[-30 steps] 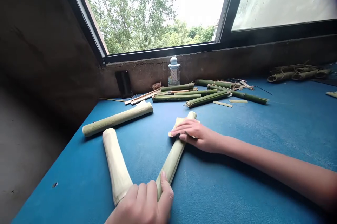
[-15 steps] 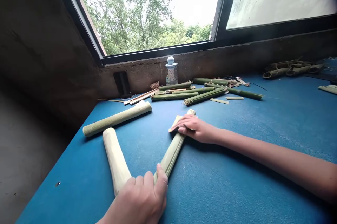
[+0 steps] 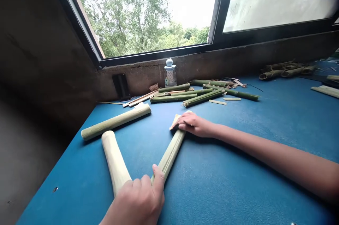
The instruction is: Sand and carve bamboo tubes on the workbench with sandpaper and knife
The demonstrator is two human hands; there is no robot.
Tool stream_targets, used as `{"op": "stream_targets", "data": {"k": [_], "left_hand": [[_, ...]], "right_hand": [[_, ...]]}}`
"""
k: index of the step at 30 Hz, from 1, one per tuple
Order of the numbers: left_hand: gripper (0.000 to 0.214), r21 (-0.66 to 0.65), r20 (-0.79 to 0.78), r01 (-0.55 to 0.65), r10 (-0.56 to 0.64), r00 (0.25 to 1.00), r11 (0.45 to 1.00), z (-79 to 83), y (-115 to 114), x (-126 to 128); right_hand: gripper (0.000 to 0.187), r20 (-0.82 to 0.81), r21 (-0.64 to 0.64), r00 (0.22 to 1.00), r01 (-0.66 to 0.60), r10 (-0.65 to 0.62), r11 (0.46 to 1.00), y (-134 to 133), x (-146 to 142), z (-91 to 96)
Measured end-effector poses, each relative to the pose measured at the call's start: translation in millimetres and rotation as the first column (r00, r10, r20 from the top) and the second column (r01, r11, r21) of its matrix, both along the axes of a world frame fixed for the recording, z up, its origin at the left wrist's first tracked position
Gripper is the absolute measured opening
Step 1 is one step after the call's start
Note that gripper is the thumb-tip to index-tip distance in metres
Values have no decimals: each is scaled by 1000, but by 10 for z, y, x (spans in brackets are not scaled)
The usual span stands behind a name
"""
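My left hand (image 3: 141, 196) is wrapped round the near end of a pale green bamboo piece (image 3: 171, 152), its thumb lying along the top. Lengthwise grooves show on the bamboo, which points away from me across the blue table. At its far end my right hand (image 3: 188, 122) presses a folded piece of sandpaper (image 3: 174, 122), yellowish on one face and dark on the other, over the bamboo. The fingers hide most of the sandpaper and nearly all of the bamboo's tip. A thicker peeled bamboo section (image 3: 115, 159) lies just left of my left hand, partly covered by it.
Another bamboo section (image 3: 116, 122) lies at the back left. Several green bamboo pieces (image 3: 202, 97) and strips are piled below the window, near a lidded jar (image 3: 170, 73) and a black phone-like slab (image 3: 121, 86). Bamboo tubes (image 3: 287, 70) lie far right on the blue table (image 3: 225, 182).
My right hand has slid slightly toward the far end with the sandpaper, covering more of the tip. My left hand keeps its grip. The whole view has shifted a little.
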State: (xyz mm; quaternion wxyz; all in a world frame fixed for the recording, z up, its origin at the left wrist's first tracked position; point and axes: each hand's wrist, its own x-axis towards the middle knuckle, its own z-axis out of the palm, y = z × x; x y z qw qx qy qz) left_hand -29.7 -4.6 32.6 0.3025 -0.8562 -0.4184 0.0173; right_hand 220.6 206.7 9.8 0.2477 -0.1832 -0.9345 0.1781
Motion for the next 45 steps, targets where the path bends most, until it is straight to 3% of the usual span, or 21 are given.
{"op": "stream_targets", "data": {"k": [3,5,11,14,19,21,23,25,28,31,33,36,39,40,42,45], "left_hand": [[34,52,-8,7,-6,1000,999,10,1,5],[34,72,-19,3,-2,1000,997,10,-9,11],[29,133,18,4,-6,1000,991,14,-22,24],[29,150,-10,4,-3,1000,989,43,-3,19],[32,127,-62,12,-4,998,992,36,13,-10],[38,102,-37,-14,18,999,995,-29,4,-10],[39,130,4,-47,47,999,990,-106,-4,-1],[38,169,48,-59,52,998,984,-155,-5,8],[33,113,82,-43,34,996,993,-133,2,3],[29,71,77,-31,25,997,997,-49,10,-12],[30,78,84,-41,35,996,996,-1,18,-13],[31,68,111,-64,56,992,996,41,36,1],[33,79,150,-55,42,988,995,51,59,15],[33,82,162,-50,36,986,995,47,66,18],[34,85,191,-30,13,981,996,34,79,19],[33,73,220,4,-20,975,997,16,89,14]], "right_hand": [[48,-52,9,991,122,-121,993,207,131,-19],[47,-68,17,989,134,-133,991,195,148,-26],[36,-41,31,991,-125,126,992,-516,-208,6],[39,-4,80,981,-191,192,978,-564,-250,12],[41,-14,118,983,181,-181,976,12,71,-38],[43,-16,110,977,214,-214,971,53,127,-43],[41,-1,107,989,147,-148,983,-136,64,-22],[39,25,95,999,-30,28,995,-464,-80,21],[44,62,91,953,-300,295,950,-863,-267,92],[45,104,161,931,-363,350,918,-843,-246,103],[44,106,232,954,-299,281,926,-628,-131,63],[41,40,306,999,-40,29,951,-282,42,-7],[38,1,303,987,150,-158,941,-264,52,-6],[38,19,295,990,130,-142,947,-360,14,10],[42,83,271,996,-40,18,962,-643,-91,50],[49,137,246,952,-301,275,921,-972,-207,79]]}}
